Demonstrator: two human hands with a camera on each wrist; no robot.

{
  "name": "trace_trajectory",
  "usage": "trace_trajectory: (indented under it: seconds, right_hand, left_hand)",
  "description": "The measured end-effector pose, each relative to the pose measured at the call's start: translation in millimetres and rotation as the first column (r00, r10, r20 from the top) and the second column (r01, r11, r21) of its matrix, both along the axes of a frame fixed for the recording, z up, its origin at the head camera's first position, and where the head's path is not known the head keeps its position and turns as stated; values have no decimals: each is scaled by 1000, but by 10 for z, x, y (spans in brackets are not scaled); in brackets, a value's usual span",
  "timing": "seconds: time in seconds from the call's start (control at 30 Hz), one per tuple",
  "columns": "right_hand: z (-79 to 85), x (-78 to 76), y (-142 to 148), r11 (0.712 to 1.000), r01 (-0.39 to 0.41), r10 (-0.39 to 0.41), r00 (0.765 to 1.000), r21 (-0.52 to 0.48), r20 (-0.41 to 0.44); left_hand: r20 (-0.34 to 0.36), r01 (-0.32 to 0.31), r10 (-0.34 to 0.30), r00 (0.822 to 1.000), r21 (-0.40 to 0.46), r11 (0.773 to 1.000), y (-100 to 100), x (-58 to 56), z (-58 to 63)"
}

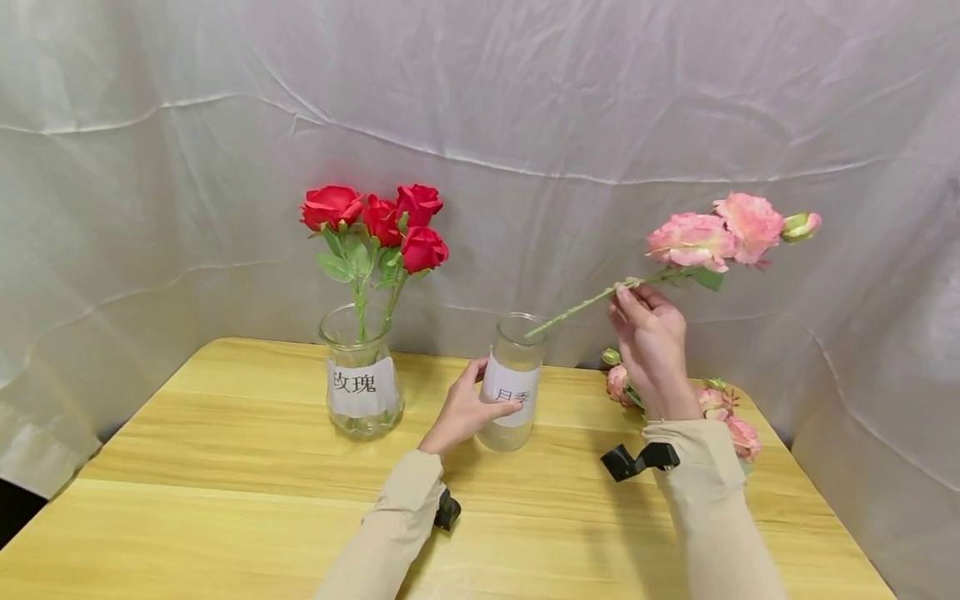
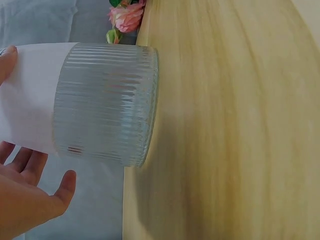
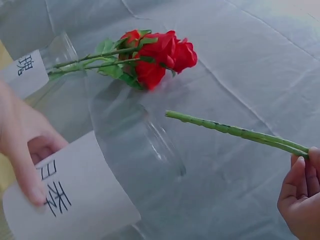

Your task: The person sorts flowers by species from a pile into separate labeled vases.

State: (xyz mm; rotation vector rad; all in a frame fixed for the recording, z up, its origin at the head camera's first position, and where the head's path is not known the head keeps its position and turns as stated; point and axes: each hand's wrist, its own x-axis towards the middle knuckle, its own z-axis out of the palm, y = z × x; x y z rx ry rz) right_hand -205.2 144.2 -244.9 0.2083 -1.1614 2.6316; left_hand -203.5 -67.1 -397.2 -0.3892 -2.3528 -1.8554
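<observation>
My left hand (image 1: 468,412) grips a clear glass vase (image 1: 512,443), thumb across its white paper label and fingers round the far side. Ribbed glass shows below the label (image 2: 30,100) in the left wrist view. Between thumb and fingertips, my right hand (image 1: 654,342) pinches the green stem (image 3: 235,131) of a pink flower (image 1: 693,240) with two blooms and a bud. The flower leans to the upper right. Its cut end is close to the vase's rim (image 3: 167,145); the head view does not settle whether it is over the opening.
Left of the held vase stands another labelled glass vase (image 1: 365,392) with several red roses (image 1: 423,248). More pink flowers (image 1: 742,437) lie at the right back of the wooden table (image 1: 247,533), partly behind my right arm. A grey curtain (image 1: 525,108) hangs behind.
</observation>
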Motion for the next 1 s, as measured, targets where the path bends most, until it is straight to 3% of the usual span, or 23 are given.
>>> trace_trajectory:
  seconds: [0.43,0.63,1.0]
  right_hand:
    - [-127,-153,-170,976,112,-117,993,186,15]
    - [-216,-197,-227,978,99,-103,995,181,10]
    - [-354,-239,-370,961,96,-102,995,260,11]
  left_hand:
    - [6,1,-1,1000,-3,1000,-18,11,-9]
    - [12,6,-7,1000,3,1000,-7,3,1]
    - [17,-6,6,1000,-9,1000,1,2,4]
